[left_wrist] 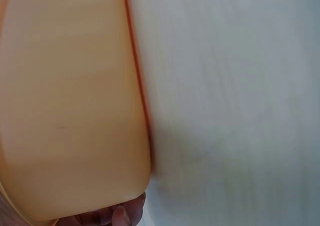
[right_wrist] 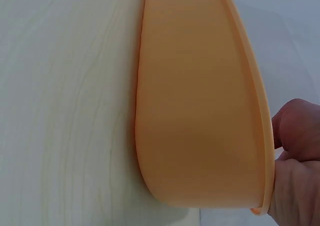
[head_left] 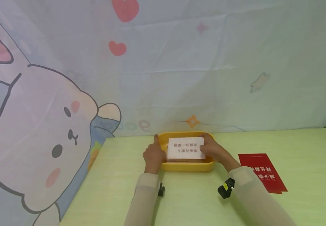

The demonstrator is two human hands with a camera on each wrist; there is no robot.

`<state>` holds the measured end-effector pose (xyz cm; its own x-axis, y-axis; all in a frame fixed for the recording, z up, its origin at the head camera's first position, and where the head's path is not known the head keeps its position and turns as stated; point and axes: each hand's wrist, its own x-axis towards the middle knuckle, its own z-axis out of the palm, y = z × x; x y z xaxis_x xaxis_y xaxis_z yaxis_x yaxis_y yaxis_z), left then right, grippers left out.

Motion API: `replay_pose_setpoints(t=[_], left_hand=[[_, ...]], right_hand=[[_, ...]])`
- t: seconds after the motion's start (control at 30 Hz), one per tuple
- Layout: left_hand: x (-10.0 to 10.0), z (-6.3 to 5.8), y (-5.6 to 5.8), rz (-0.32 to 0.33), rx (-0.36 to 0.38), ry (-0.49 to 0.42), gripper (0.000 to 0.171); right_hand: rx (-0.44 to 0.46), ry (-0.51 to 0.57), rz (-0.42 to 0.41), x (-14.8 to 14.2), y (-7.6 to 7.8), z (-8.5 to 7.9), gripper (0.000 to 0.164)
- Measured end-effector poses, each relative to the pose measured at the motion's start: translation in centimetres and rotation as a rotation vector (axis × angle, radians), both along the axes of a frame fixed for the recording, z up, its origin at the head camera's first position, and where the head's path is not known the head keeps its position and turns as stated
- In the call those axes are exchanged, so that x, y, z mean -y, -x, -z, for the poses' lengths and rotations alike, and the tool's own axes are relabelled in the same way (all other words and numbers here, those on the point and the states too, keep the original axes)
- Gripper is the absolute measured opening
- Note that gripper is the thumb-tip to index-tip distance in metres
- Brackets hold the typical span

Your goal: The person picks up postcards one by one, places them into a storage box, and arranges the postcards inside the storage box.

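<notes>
A yellow plastic tray (head_left: 186,167) with raised walls sits at the far side of the table, near the backdrop. White cards (head_left: 185,150) with printed red characters lie inside it; how many are stacked is hidden. My left hand (head_left: 153,157) grips the tray's left end, and in the left wrist view its fingertips (left_wrist: 131,211) curl against the outside of that end. At the right end my right hand (head_left: 213,149) holds the rim. Its thumb reaches inward over the edge of the top card. In the right wrist view the tray wall (right_wrist: 200,96) hides most of its fingers.
Red cards (head_left: 264,174) with white characters lie overlapping on the table, right of the tray and partly behind the right sleeve. A cloth backdrop (head_left: 179,78) with a cartoon rabbit hangs behind the pale green table (head_left: 191,201). Both wrists wear small black cameras.
</notes>
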<state>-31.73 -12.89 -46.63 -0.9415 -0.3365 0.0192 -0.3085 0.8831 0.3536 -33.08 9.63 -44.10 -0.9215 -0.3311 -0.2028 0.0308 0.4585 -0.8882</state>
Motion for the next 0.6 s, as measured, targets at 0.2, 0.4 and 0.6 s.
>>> replay_pose_setpoints(t=[0.2, 0.4, 0.6], left_hand=[[0.0, 0.5, 0.4, 0.01, 0.004, -0.005, 0.093], [-0.1, 0.5, 0.3, -0.002, 0.005, 0.005, 0.092], [0.1, 0.3, 0.2, -0.002, 0.001, 0.012, 0.096]], right_hand=[[-0.049, -0.087, -0.045, 0.0, -0.2, 0.3, 0.064], [-0.095, -0.15, -0.051, 0.5, -0.2, 0.5, 0.062], [-0.116, -0.191, -0.049, 1.0, -0.1, 0.5, 0.06]])
